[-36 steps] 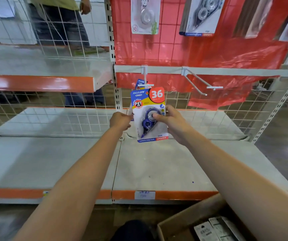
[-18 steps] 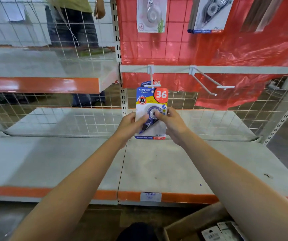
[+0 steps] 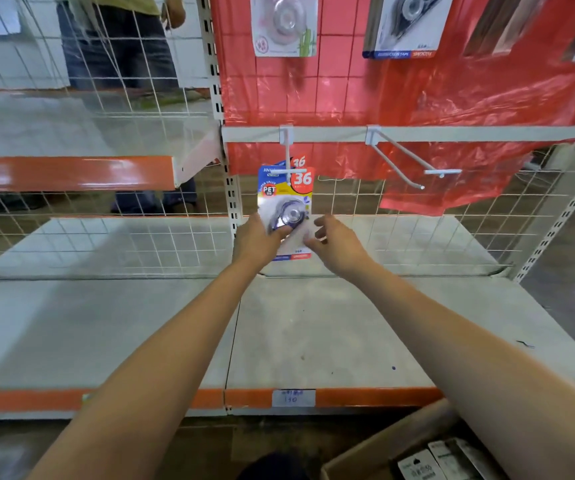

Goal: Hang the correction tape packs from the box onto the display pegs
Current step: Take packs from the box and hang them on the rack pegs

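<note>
From the head camera, looking down over both bare forearms at a store shelf, the front correction tape pack (image 3: 285, 209) hangs on the left peg (image 3: 288, 157), with a second pack (image 3: 298, 161) peeking out just behind it on the same peg. The left hand (image 3: 256, 242) holds the front pack by its lower left, thumb pressed across the clear blister. The right hand (image 3: 336, 245) sits just beside the pack's lower right edge with fingers loosely spread; it seems to grip nothing, though motion blur makes the fingertips hard to read. The right peg (image 3: 414, 168) on the same white rail (image 3: 487, 133) carries nothing. More packs (image 3: 428, 464) lie in the cardboard box (image 3: 383, 441) at the lower right, near the right forearm. I'd judge these packs to be light, a stiff flat card with a raised plastic bubble that is smooth and a bit slippery, so the card edges or lower corners give a surer pinch than the blister, and the punched top must stay free to slide over the peg tip. Other carded goods (image 3: 284, 26) hang higher up against the red plastic sheet (image 3: 452, 91), and another person (image 3: 123, 39) stands behind the wire grid (image 3: 71, 237).
</note>
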Action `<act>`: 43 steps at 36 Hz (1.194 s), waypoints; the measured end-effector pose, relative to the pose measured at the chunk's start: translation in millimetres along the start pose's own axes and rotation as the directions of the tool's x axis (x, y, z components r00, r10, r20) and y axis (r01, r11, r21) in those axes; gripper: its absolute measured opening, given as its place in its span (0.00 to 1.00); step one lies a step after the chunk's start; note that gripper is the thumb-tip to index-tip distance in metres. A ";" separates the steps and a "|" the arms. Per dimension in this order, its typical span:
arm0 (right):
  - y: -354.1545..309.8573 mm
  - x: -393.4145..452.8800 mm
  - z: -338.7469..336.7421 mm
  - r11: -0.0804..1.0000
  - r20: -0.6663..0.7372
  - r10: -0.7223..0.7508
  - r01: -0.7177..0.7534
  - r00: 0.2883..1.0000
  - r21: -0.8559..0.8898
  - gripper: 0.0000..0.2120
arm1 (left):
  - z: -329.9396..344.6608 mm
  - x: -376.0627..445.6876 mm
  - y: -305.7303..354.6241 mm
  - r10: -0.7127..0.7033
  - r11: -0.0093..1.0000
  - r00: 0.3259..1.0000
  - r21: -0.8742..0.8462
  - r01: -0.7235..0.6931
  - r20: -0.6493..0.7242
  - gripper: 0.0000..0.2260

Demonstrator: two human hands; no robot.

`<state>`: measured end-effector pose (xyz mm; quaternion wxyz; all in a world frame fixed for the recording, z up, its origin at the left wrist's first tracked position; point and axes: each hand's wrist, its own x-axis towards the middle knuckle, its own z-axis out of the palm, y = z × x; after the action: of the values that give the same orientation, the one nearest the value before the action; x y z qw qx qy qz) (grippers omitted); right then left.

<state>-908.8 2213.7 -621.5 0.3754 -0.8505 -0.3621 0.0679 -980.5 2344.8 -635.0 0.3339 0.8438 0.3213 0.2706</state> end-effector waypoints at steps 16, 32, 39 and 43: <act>62.6 -44.7 -16.9 0.914 0.126 -0.007 0.057 0.992 -0.401 0.22 | 26.4 45.9 3.5 -0.106 0.983 0.992 0.158 0.093 0.071 0.21; 141.8 -107.8 -52.9 0.829 0.147 0.157 -0.050 0.977 -0.557 0.22 | 121.3 -61.2 25.2 0.182 0.848 0.820 0.335 -0.410 0.542 0.15; 196.9 -167.9 -78.8 0.794 0.207 0.335 -0.157 0.919 -0.587 0.24 | 173.1 -134.3 62.6 0.342 0.762 0.646 0.201 -0.616 0.682 0.14; 226.5 -213.3 -83.6 0.755 0.302 0.441 -0.168 0.845 -0.633 0.23 | 207.3 -178.2 65.8 0.397 0.705 0.508 0.100 -0.702 0.765 0.13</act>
<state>-903.8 1918.9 -751.4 -0.0114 -0.9348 -0.2914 0.2025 -932.9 2097.6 -760.4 0.1419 0.9862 -0.0734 -0.0446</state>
